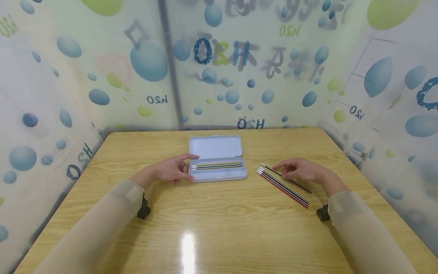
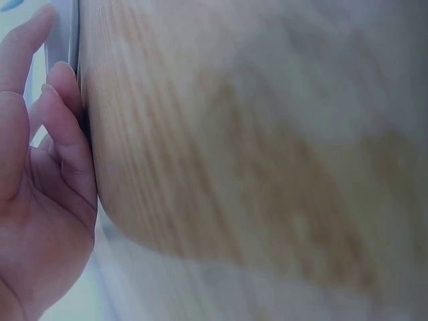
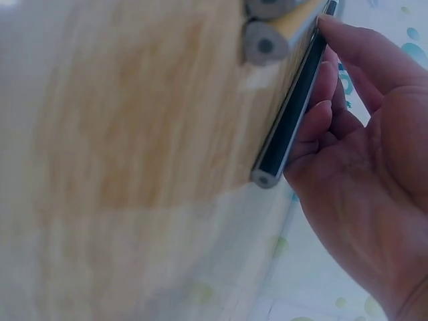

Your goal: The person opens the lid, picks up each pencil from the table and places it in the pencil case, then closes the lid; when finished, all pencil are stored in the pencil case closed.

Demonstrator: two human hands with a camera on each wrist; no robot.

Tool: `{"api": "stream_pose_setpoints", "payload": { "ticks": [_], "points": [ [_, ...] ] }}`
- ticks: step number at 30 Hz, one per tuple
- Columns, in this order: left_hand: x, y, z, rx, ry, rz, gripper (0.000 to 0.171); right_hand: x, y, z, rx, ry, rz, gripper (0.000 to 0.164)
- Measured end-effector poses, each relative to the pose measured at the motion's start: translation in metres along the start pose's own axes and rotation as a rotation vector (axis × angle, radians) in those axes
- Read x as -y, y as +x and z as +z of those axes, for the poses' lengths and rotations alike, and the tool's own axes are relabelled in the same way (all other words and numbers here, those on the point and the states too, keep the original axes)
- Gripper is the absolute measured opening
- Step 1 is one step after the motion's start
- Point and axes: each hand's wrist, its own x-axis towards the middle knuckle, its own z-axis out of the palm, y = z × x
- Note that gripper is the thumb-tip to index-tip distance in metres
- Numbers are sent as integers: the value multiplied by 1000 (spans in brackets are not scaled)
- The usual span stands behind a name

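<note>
Beige sleeves [image 1: 90, 226] overhang the worktop [image 1: 219, 213]. The right hand [image 1: 304, 171] pinches 1 black pencil [image 3: 294, 99] between thumb and fingers, just beside a pencil bundle [image 1: 283, 187]; the left hand [image 1: 171, 169], fingers apart, grips the open pencil case [image 1: 210, 175] at its left end.

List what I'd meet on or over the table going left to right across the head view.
Left sleeve → left hand → open case → loose pencils → right sleeve. The right hand overlaps the loose pencils, so it is left out.
</note>
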Motion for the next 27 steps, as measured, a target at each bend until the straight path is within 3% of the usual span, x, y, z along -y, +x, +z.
{"api": "stream_pose_setpoints", "payload": {
  "ticks": [27],
  "points": [
    [-2,-4,-1,3,-9,-1,91,12,9,2,-140,-214,14,37]
  ]
}}
